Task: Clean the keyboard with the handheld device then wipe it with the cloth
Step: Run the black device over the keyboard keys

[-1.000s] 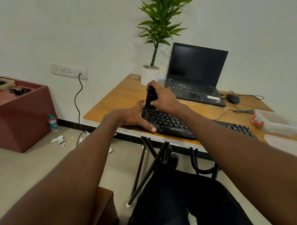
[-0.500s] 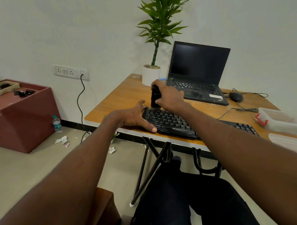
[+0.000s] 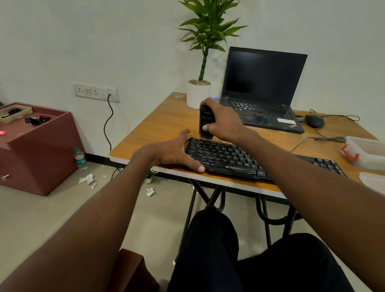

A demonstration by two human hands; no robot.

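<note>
Keyboard (image 3: 230,157): black, ridged keys. Right hand (image 3: 224,123) grasps boxy black device (image 3: 206,121); left hand (image 3: 173,152), fingers relaxed, steadies keyboard's end.

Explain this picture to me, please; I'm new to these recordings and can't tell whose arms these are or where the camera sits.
There is no robot here. The camera is worn on a person's head and looks forward and down, so the two arms are the wearer's own. On the table lie a black keyboard, an open laptop, a mouse, a potted plant and a clear box. The right hand grips a small black device, held upright at the keyboard's far left corner. The left hand rests on the keyboard's left end, thumb along its front edge, steadying it. No cloth is in view.
</note>
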